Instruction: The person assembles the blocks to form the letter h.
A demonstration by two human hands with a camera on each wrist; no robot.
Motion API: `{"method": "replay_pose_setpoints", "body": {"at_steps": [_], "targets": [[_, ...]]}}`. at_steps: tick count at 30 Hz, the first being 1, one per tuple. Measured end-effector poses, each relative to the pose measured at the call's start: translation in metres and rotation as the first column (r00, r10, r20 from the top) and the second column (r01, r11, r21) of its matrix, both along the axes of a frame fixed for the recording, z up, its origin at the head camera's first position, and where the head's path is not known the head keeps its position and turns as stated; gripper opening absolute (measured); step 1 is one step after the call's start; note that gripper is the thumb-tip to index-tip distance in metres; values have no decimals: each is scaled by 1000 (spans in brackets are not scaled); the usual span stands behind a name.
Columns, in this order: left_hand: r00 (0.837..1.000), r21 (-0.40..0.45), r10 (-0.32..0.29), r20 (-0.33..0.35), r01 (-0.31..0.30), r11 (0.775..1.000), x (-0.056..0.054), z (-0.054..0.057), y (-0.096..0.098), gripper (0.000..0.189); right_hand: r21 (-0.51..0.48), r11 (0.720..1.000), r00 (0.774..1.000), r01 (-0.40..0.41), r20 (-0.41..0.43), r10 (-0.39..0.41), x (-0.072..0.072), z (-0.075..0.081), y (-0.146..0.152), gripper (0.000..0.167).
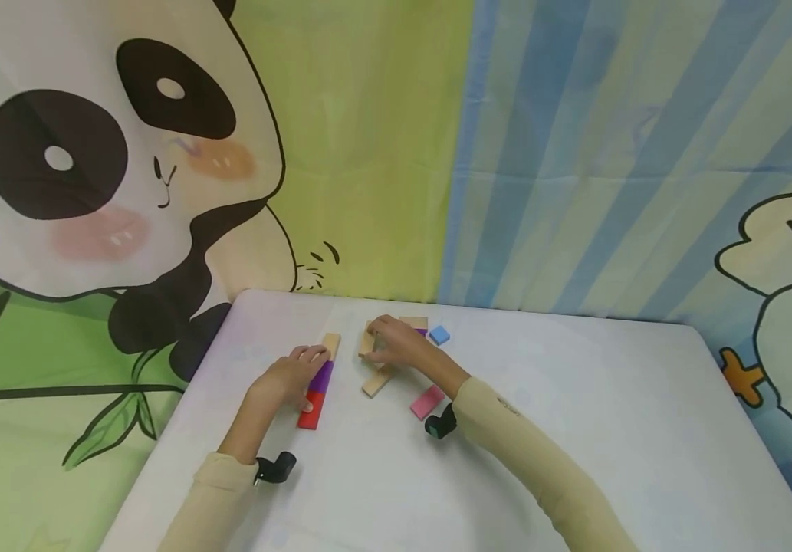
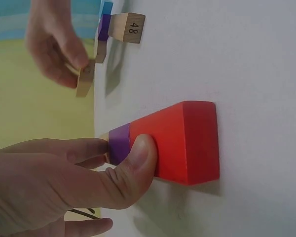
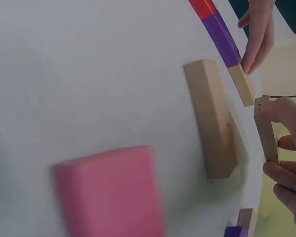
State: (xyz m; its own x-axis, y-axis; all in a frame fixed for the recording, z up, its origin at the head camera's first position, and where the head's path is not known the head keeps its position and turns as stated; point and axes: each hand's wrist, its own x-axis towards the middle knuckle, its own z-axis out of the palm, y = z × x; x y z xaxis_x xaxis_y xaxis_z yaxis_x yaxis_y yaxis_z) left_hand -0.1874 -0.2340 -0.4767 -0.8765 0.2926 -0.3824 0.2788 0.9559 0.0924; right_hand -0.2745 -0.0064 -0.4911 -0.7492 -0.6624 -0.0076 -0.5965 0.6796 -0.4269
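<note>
On the table's left side, a red block [image 1: 310, 418], a purple block [image 1: 321, 379] and a plain wooden block [image 1: 332, 343] form a straight row, end to end. My left hand [image 1: 288, 377] lies along its left side, the thumb on the red block and the other fingers by the purple and wooden ones. My right hand [image 1: 399, 343] pinches a small wooden block [image 3: 265, 131] between thumb and fingers, marked with a number too small to read. Below that hand lies a loose wooden block [image 3: 212, 118].
Nearer my right wrist is a pink block [image 1: 427, 402]. Beyond the right hand are a blue block [image 1: 440, 335], another wooden block [image 1: 414, 322] and a partly hidden purple block [image 1: 422, 332]. A printed curtain [image 1: 368, 153] hangs behind the white table [image 1: 575, 429].
</note>
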Motion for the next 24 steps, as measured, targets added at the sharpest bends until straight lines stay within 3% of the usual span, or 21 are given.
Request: {"method": "replay_pose_setpoints", "body": {"at_steps": [9,13,17,24], "targets": [[1000,1,-12,-12,12,1000,1,2,0,97,43,999,999,-14,-49,16,-26,10,-40,48],[999,9,-24,-24,24,1000,1,2,3,96,71,997,999,16,-34,-13,-34,6,-53,48],[1000,19,15,-4,-15,1000,0,1,3,96,62,997,999,47,1,-47,-41,-1,-67,48],[1000,42,22,12,-22,999,1,1,-2,98,99,995,1000,30,-8,-29,-44,-8,-88,48]]}}
